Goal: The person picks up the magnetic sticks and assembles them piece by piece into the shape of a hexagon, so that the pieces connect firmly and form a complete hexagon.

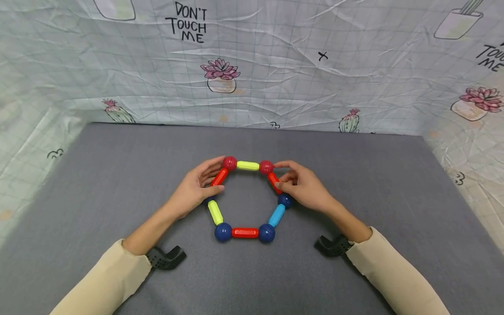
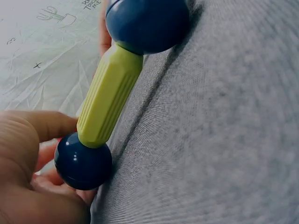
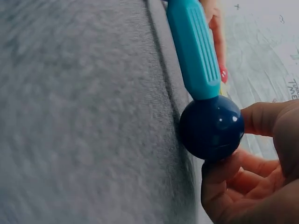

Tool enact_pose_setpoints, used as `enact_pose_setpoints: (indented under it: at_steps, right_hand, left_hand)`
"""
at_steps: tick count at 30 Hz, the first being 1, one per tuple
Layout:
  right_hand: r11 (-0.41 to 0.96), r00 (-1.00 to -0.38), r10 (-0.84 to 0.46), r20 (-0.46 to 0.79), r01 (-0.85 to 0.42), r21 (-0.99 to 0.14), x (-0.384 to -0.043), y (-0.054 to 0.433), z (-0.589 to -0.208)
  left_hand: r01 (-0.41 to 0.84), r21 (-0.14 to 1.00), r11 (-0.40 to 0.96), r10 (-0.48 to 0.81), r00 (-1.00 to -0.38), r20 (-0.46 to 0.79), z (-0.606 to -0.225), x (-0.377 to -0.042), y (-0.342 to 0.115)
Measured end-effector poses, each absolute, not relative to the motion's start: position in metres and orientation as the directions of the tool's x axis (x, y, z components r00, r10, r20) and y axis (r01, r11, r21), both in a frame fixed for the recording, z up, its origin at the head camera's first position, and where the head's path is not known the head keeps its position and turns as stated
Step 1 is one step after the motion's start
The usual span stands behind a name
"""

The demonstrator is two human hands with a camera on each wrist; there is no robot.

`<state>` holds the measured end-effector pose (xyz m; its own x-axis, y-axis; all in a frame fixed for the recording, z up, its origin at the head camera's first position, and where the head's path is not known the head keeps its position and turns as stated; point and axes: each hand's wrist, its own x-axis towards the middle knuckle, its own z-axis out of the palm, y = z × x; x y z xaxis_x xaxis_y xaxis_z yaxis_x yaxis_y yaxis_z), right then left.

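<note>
A closed six-sided ring of magnetic rods and balls lies on the grey table. My left hand holds the ring's left red rod, its thumb on the inner side and fingers outside. Across from it, my right hand pinches the right red rod, with the index finger by a red ball. A yellow-green rod joins that ball to the other red ball. Toward me come a second yellow-green rod, a light blue rod, a front red rod and several dark blue balls.
The grey table runs back to a wrinkled white cloth printed with potted plants and words. Similar cloth hangs on both sides. Black wrist devices sit at both sleeve cuffs, close above the table.
</note>
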<state>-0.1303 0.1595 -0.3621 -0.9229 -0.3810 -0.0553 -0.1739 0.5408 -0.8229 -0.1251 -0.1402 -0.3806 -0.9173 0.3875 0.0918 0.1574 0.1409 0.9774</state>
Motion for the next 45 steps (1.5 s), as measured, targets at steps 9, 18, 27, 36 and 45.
enact_pose_setpoints:
  at_steps: [9, 18, 27, 36, 45]
  right_hand:
    - [0.607, -0.914, -0.394, 0.094, -0.335, -0.721, -0.125, 0.158, -0.368]
    - [0.614, -0.904, -0.396, 0.163, -0.393, -0.685, -0.125, 0.158, -0.372]
    - [0.602, -0.851, -0.432, 0.297, -0.518, -0.608, -0.127, 0.156, -0.38]
    - [0.636, -0.811, -0.514, 0.279, -0.579, -0.511, -0.126, 0.156, -0.378]
    - [0.658, -0.779, -0.601, 0.181, -0.61, -0.442, -0.128, 0.162, -0.368]
  left_hand:
    - [0.273, 0.804, 0.528, 0.299, -0.946, 0.125, -0.376, -0.117, -0.134]
    - [0.228, 0.682, 0.695, 0.24, -0.968, 0.079, -0.37, -0.1, -0.127]
    - [0.209, 0.605, 0.768, 0.225, -0.973, 0.051, -0.372, -0.092, -0.127]
    - [0.206, 0.605, 0.769, 0.228, -0.973, 0.041, -0.376, -0.092, -0.13]
    - [0.212, 0.6, 0.771, 0.234, -0.971, 0.042, -0.37, -0.096, -0.132]
